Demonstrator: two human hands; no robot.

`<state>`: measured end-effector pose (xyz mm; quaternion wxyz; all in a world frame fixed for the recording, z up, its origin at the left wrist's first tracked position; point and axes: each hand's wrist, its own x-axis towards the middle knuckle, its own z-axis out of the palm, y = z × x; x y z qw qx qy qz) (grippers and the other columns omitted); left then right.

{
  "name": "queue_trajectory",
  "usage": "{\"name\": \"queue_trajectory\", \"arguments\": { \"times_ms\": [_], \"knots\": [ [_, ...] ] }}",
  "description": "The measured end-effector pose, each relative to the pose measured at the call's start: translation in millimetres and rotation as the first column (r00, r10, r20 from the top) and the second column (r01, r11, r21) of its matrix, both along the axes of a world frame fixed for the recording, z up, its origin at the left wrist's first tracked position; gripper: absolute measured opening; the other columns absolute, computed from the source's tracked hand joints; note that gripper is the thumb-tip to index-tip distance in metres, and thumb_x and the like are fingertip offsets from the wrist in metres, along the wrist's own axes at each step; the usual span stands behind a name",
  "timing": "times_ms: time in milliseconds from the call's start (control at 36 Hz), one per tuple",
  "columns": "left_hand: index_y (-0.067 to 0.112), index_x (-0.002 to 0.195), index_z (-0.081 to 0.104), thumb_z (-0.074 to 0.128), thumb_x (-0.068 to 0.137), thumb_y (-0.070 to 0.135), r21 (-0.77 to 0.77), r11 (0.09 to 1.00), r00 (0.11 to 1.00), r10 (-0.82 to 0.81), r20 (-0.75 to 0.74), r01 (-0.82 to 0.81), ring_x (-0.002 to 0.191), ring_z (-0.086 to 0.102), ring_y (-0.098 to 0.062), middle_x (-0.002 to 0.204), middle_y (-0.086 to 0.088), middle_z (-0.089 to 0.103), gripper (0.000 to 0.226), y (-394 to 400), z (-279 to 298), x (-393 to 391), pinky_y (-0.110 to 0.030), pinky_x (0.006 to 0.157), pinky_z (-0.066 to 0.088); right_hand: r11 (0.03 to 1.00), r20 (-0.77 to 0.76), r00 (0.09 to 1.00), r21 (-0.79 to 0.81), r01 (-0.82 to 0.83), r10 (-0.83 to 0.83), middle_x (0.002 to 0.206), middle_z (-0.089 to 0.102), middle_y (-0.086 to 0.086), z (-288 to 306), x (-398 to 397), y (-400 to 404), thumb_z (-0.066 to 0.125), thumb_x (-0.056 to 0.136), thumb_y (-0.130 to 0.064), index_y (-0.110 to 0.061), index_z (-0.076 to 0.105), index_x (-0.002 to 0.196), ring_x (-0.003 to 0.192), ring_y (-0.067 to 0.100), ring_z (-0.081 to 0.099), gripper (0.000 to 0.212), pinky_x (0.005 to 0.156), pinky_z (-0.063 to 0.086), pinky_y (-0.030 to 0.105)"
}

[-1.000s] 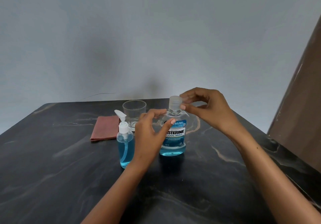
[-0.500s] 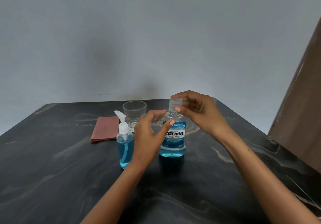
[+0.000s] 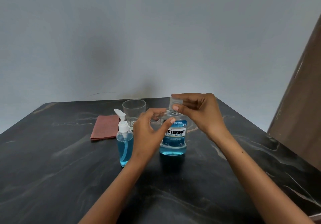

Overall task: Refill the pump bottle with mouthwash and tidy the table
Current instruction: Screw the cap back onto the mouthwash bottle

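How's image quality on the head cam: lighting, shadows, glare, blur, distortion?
Head view: soft, even light; diffuse shadow on the wall behind the glass; faint sheen on the dark table, no harsh glare; wide-angle bowing at the table's far edge; label on the mouthwash bottle is readable; both the left hand and right hand look fairly sharp, cap edges hazy.

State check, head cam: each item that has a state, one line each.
mouthwash bottle: upright, cap on, partly full of blue liquid
cap: on the neck, pinched by right hand
left hand: grips the bottle's shoulder
pump bottle: upright, pump fitted, mostly full of blue liquid
glass: upright, looks empty
cloth: folded, flat on table
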<state>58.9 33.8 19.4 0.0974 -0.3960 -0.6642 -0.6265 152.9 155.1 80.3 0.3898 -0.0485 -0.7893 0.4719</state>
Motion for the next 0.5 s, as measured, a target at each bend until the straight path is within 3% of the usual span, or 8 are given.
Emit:
{"name": "queue_trajectory", "arguments": {
  "times_ms": [167,278,389,500],
  "knots": [
    [0.032,0.100,0.065,0.073,0.075,0.040,0.025,0.999,1.000,-0.024,-0.004,0.024,0.094,0.058,0.013,0.092,0.024,0.065,0.028,-1.0,1.9,-0.6,0.003,0.073,0.040,0.999,-0.039,0.999,-0.004,0.032,-0.032,0.113,0.071,0.000,-12.3,3.1,-3.9,0.075,0.079,-0.014,-0.022,0.069,0.114,0.105,0.010,0.067,0.036,0.094,0.055,0.034],
    [0.024,0.101,0.070,0.075,0.075,0.040,0.020,0.999,0.999,-0.030,-0.012,0.031,0.091,0.062,0.005,0.092,0.017,0.069,0.031,-1.9,2.7,0.2,-0.001,0.075,0.043,0.975,-0.126,0.973,0.086,0.206,-0.195,0.126,0.063,-0.014,-27.2,14.9,-11.2,0.072,0.083,-0.026,-0.036,0.062,0.118,0.117,-0.001,0.057,0.038,0.092,0.050,0.015],
    [0.024,0.098,0.071,0.077,0.073,0.040,0.014,1.000,1.000,-0.019,-0.008,0.020,0.089,0.064,0.003,0.090,0.015,0.071,0.030,-2.4,5.1,2.3,-0.004,0.075,0.046,0.941,-0.236,0.926,0.103,0.324,-0.293,0.105,0.067,-0.006,-44.5,33.9,-15.1,0.071,0.084,-0.014,-0.022,0.068,0.107,0.093,0.001,0.064,0.025,0.074,0.051,0.010],
    [0.022,0.094,0.071,0.077,0.073,0.041,-0.018,1.000,1.000,-0.022,-0.018,0.022,0.087,0.064,0.004,0.089,0.016,0.070,0.029,1.6,9.4,6.1,-0.007,0.074,0.049,0.947,-0.174,0.950,0.149,0.286,-0.260,0.094,0.071,-0.007,-64.3,48.7,-20.3,0.073,0.081,-0.007,-0.019,0.069,0.094,0.080,0.002,0.067,0.018,0.065,0.051,0.009]
  ]
}}
